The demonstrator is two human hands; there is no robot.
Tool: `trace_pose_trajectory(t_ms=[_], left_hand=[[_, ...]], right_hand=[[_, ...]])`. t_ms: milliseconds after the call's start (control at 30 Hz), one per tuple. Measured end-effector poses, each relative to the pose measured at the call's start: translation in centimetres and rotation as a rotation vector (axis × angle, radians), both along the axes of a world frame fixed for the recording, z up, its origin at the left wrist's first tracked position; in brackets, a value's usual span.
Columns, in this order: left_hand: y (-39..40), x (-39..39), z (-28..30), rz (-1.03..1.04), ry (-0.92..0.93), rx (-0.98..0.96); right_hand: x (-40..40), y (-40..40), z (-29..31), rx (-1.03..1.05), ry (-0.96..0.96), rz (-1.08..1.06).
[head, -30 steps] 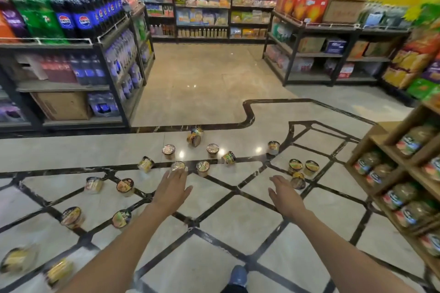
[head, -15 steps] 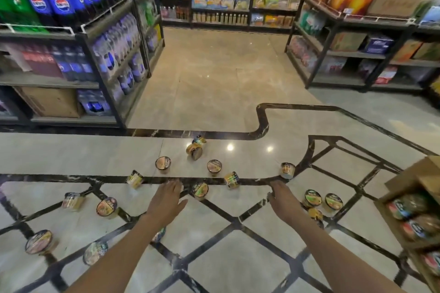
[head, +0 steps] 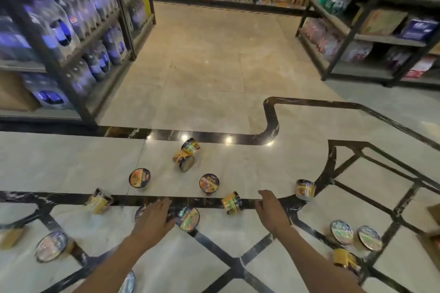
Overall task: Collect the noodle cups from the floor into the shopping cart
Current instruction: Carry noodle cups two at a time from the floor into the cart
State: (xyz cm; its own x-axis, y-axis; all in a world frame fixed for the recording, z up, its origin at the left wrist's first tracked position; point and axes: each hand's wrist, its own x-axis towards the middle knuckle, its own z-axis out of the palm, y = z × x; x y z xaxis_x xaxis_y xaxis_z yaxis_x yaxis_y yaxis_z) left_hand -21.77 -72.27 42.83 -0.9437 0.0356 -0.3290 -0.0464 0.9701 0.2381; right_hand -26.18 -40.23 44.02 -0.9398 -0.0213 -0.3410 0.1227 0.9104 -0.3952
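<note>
at the upper left of the frame a dark shelf rack (head: 71,38) carries blurred packs of blue-labelled bottles. below it, along the left edge of the marble floor (head: 214,74), a yellow noodle cup (head: 10,235) lies on its side, and a cup (head: 51,246) with its lid showing sits near the lower left. further right, another yellow cup (head: 98,200) lies on the black inlay line, with an upright cup (head: 140,177) just above and to its right.

the left hand (head: 153,217) reaches out palm down in the lower middle, fingers straight and loosely spread, holding nothing; it partly covers one cup (head: 140,212) and its fingertips sit just beside a tilted cup (head: 188,218). above these, two cups (head: 187,157) lie toppled against each other near the frame's centre, and one upright cup (head: 209,183) stands below them. a yellow cup (head: 232,202) lies on its side between the two hands.

the right hand (head: 273,214) is also extended palm down, fingers relaxed and empty. right of it stands a cup (head: 305,189) on the curved inlay, and at the lower right three cups (head: 352,242) cluster together. shelves (head: 357,38) of boxed goods fill the upper right. the shopping cart is out of view.
</note>
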Motion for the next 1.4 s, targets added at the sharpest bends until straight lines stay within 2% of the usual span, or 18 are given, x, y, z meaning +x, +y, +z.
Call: trace_pose_trajectory(t_ms=[200,367,500,600,700,833,1033,1200,1400], left_hand=[[0.2,-4.2,-19.4,0.154,-0.137,0.215],[0.2,-6.0,-33.1,0.299,-0.195,0.326],[-0.2,-6.8,-41.7,0.396,-0.2,0.409],[0.0,-7.4,-45.5,0.428,-0.173,0.499],[0.5,-7.6,-47.3,0.449,-0.163,0.55],[1.1,-8.0,-48.4,0.478,-0.091,0.577],[1.1,-7.7,-49.7,0.522,0.034,0.671],[1.5,-7.8,-49.9,0.587,0.032,0.669],[1.9,-7.8,-50.3,0.702,-0.079,0.706]], right_hand=[[-6.8,-0.7,-20.0,-0.086,-0.069,-0.119],[-10.6,-1.4,-36.1,-0.189,-0.101,-0.277],[-11.8,-2.2,-43.9,-0.258,-0.087,-0.485],[-12.4,-2.7,-46.3,-0.335,-0.065,-0.717],[-13.2,-2.8,-47.2,-0.291,-0.086,-0.727],[-14.6,-3.6,-48.6,-0.377,-0.134,-0.793],[-16.3,-4.8,-51.2,-0.79,-0.197,-1.081],[-16.4,-4.5,-51.3,-1.043,-0.228,-1.076],[-16.2,-3.1,-51.9,-1.014,-0.258,-1.076]])
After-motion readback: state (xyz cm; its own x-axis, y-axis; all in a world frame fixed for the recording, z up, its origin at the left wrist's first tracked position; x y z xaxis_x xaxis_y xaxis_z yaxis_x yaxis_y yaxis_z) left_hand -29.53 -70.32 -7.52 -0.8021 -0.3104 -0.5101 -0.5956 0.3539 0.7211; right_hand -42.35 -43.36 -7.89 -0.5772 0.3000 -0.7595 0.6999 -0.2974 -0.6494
